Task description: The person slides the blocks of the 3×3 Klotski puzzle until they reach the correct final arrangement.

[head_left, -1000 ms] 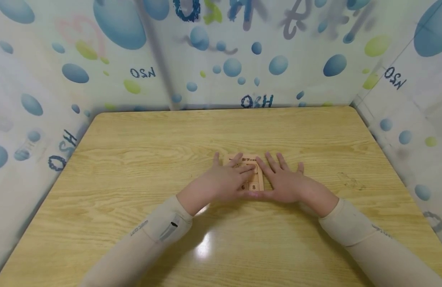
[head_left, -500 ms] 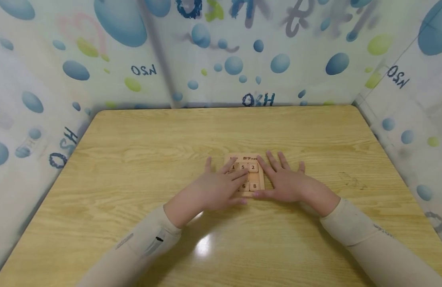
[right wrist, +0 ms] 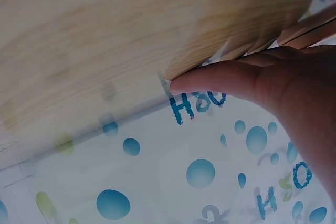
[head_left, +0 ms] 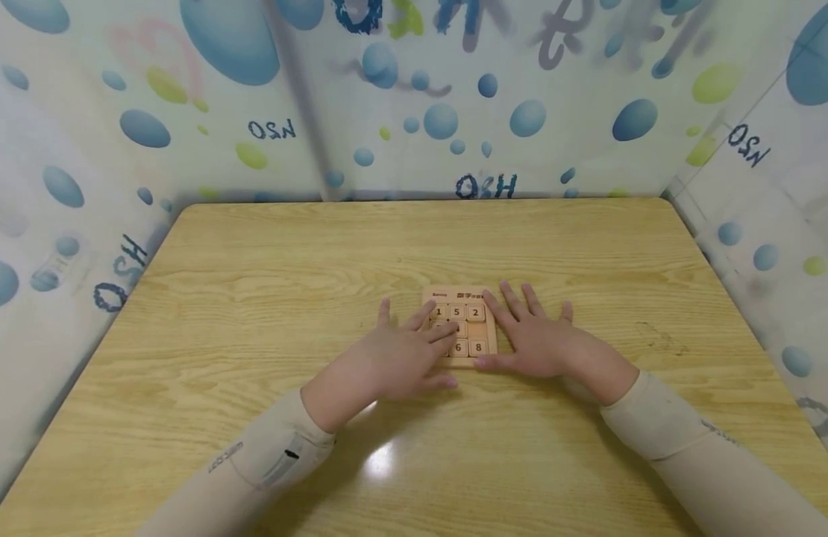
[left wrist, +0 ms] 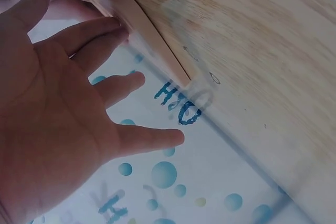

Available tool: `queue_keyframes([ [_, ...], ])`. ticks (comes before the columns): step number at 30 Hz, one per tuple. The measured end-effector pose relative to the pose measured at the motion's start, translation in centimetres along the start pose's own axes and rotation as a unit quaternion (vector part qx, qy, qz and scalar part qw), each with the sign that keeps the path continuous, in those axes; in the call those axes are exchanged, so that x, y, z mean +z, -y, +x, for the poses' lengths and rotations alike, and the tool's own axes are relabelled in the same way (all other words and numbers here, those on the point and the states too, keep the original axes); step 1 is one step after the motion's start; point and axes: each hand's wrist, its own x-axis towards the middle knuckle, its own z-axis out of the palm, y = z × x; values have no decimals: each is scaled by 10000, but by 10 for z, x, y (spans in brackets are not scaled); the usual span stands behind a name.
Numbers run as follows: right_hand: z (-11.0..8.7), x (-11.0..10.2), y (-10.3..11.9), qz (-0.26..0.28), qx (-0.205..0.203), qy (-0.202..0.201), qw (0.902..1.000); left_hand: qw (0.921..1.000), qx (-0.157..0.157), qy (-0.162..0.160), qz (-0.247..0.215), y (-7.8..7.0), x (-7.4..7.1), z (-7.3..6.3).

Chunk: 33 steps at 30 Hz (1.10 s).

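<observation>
A wooden number slide puzzle [head_left: 454,290] lies on the table, its numbered tiles facing up. Tiles 1, 5 and 2 form the far row, with 6 and 8 visible in the near row; a bare slot [head_left: 477,329] shows at the right of the middle row. My left hand [head_left: 400,362] reaches over the puzzle's left side, fingers spread, fingertips on the middle-row tiles and hiding some of them. My right hand [head_left: 541,343] spreads along the right edge, forefinger at the far corner and thumb at the near one. In the left wrist view the puzzle's edge [left wrist: 152,35] meets the fingertips.
The wood-grain table [head_left: 286,261] extends around the puzzle on all sides. Behind it and at both sides rise white walls [head_left: 555,164] printed with blue and green drops.
My left hand has drawn back to the left and slightly nearer, uncovering the upper tiles and the slot. The right hand has stayed by the right edge.
</observation>
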Motion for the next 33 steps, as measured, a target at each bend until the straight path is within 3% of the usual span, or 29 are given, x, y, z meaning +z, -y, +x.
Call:
queue_keyframes([
  [10, -1, -1, 0, 2, -51, -5, 10000, 9998, 185, -24, -31, -6, -1, 9],
  [18, -1, -3, 0, -22, -44, 19, 10000, 9989, 247, 268, -310, -14, -7, 19],
  [24, -1, -2, -1, 18, -30, 45, 10000, 9983, 291, 290, -409, -10, -7, 24],
  [33, 0, 0, -2, -5, -17, -2, 10000, 9998, -151, -84, 66, 1, -7, 30],
])
